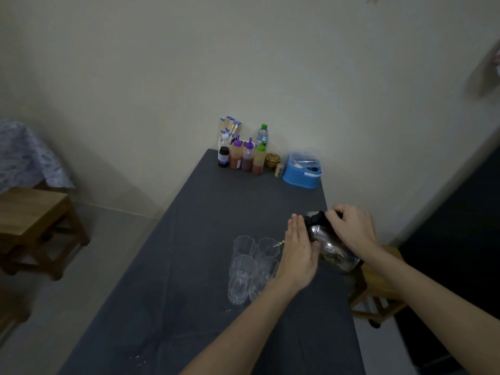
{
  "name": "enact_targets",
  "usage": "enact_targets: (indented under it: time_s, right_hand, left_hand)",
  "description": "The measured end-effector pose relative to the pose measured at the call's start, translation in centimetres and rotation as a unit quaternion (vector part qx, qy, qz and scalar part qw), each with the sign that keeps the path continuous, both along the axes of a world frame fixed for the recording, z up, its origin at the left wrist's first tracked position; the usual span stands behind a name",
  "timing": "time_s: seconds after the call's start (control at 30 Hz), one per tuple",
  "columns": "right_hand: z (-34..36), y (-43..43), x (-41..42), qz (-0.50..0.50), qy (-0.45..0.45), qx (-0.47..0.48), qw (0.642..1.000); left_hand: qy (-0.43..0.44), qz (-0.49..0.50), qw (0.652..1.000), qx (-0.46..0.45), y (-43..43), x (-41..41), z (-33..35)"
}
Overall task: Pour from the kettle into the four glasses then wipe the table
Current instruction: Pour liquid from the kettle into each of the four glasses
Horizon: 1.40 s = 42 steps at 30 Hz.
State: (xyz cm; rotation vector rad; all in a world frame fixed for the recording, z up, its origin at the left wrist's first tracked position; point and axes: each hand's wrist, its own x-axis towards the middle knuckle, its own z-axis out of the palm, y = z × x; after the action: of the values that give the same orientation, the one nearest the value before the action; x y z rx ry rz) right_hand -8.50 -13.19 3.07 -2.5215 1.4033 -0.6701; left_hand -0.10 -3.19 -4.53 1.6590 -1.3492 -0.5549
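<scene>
Your right hand [351, 228] gripped the tilted steel kettle [328, 243]; your open left hand [297, 247] steadied it over four glasses [253, 266].

The left hand [299, 250] reaches in from the near side with flat, straight fingers pointing far, palm facing right, while the right hand [351, 228] to its right is curled closed, forearm extended from near right.

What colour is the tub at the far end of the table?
Bright blue tub with a clear lid, seen in the head view.
</scene>
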Motion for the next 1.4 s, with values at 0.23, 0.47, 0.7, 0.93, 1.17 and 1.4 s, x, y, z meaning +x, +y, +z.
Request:
enact_targets:
  time_s: [0.23, 0.47, 0.7, 0.93, 1.17, 1.4]
  right_hand:
    - [-0.1, 0.3, 0.1, 0.005, -0.006, 0.01, 1.0]
    - [-0.9, 0.6, -0.7, -0.019, -0.065, 0.025, 0.997]
    - [-3.4, 0.6, -2.4, -0.08, -0.204, 0.07, 0.973]
    - [-3.0, 1.1, -1.8, -0.084, -0.252, 0.095, 0.959]
    - [-1.3, 1.3, 1.2, -0.052, -0.179, 0.069, 0.98]
    - [-0.4, 1.1, 4.0, 0.013, -0.101, 0.011, 0.995]
  left_hand:
    - [-0.006, -0.002, 1.0, 0.008, 0.0, 0.2, -0.1]
    - [-0.037, -0.017, 0.999, 0.012, -0.1, 0.6, 0.1]
    - [-0.12, -0.058, 0.99, 0.039, -0.4, 0.4, 1.2]
    - [-0.157, -0.05, 0.986, 0.019, -0.7, 1.1, 2.0]
    - [-0.106, 0.002, 0.994, 0.013, 0.2, 2.2, 1.4]
    - [-0.033, 0.047, 0.998, -0.015, 0.9, 3.7, 0.8]
